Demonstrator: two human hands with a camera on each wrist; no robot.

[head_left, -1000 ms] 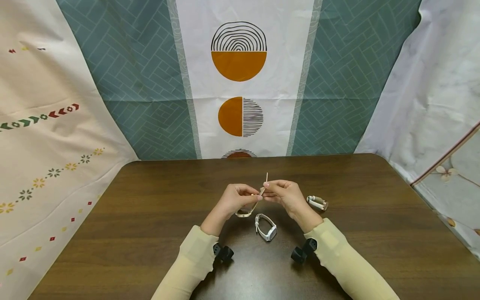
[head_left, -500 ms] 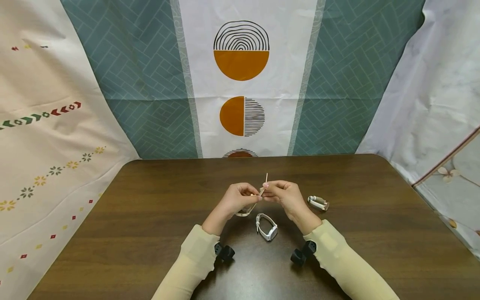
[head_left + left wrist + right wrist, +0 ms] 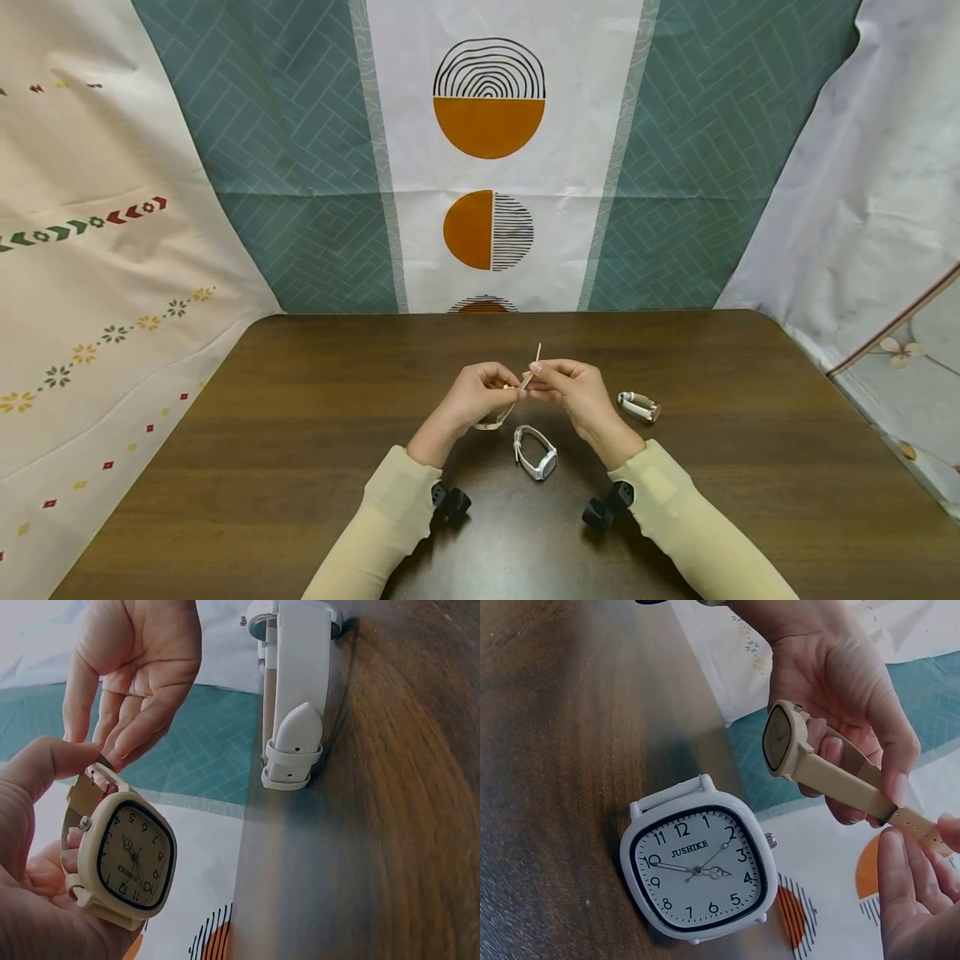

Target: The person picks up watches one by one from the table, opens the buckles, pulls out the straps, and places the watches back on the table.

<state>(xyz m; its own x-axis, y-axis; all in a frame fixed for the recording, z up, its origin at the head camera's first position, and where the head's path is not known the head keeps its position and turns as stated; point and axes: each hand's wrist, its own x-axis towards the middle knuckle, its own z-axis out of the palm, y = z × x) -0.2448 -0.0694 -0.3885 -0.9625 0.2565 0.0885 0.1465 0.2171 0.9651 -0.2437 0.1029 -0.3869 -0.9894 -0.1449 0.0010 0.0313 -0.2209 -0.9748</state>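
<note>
A beige wristwatch (image 3: 133, 859) with a square-cornered dial is held between both hands. My left hand (image 3: 468, 398) grips it by its strap, thumb and fingers around the band near the buckle (image 3: 889, 815). The free end of the strap (image 3: 922, 831), with a row of holes, runs through to my right hand (image 3: 577, 396), whose thumb and fingertips pinch it. In the head view that end sticks up above the right fingertips, and the left hand partly hides the watch. Just below the hands, a white wristwatch (image 3: 697, 866) stands on its side with its strap fastened in a loop.
Another watch with a pale strap (image 3: 639, 406) lies on the brown wooden table (image 3: 300, 467), right of my right hand. Patterned cloth (image 3: 315, 167) hangs behind the table's far edge and along both sides. A black wrist camera (image 3: 450, 502) sits at each cuff.
The head view has shifted slightly. Both hands keep the same hold on the beige wristwatch, and its free strap end leans a little more to the right.
</note>
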